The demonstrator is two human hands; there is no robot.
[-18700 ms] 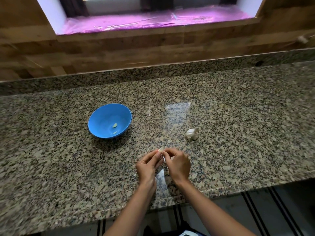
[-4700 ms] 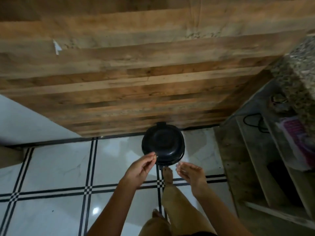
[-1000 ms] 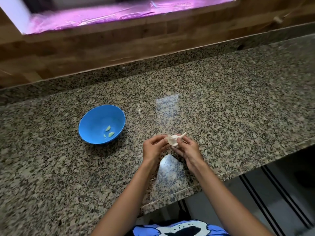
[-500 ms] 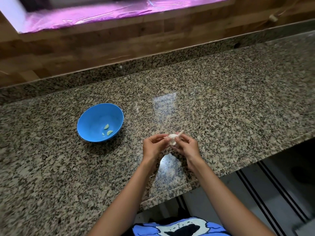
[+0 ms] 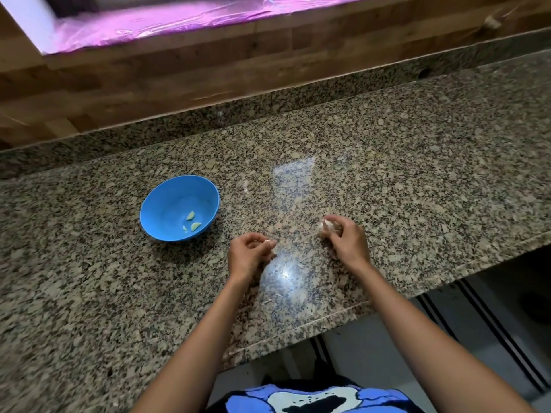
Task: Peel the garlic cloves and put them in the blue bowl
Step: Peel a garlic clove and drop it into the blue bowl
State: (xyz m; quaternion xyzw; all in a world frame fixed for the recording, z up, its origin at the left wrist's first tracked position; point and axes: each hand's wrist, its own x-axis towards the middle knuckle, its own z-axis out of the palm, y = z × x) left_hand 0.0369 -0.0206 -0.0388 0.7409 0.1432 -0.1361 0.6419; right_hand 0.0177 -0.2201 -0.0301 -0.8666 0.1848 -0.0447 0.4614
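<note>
The blue bowl [image 5: 167, 204] stands on the granite counter to the left, with a few pale peeled garlic cloves [image 5: 192, 220] inside. My right hand [image 5: 346, 239] grips the white garlic bulb [image 5: 326, 225] low over the counter, right of centre. My left hand [image 5: 249, 256] is curled beside the bowl's right side and pinches a small pale garlic clove [image 5: 269, 242] at its fingertips. The two hands are apart.
The granite counter [image 5: 417, 174] runs wide, its front edge [image 5: 328, 315] close to my body. A wooden wall [image 5: 208, 70] and a window sill covered in pink film [image 5: 179, 22] rise behind. Small bits of garlic skin [image 5: 283, 290] lie between my forearms.
Half a second ago both hands worked together on the bulb. Now they have pulled apart: the right carried the bulb to the right, the left came away with a clove.
</note>
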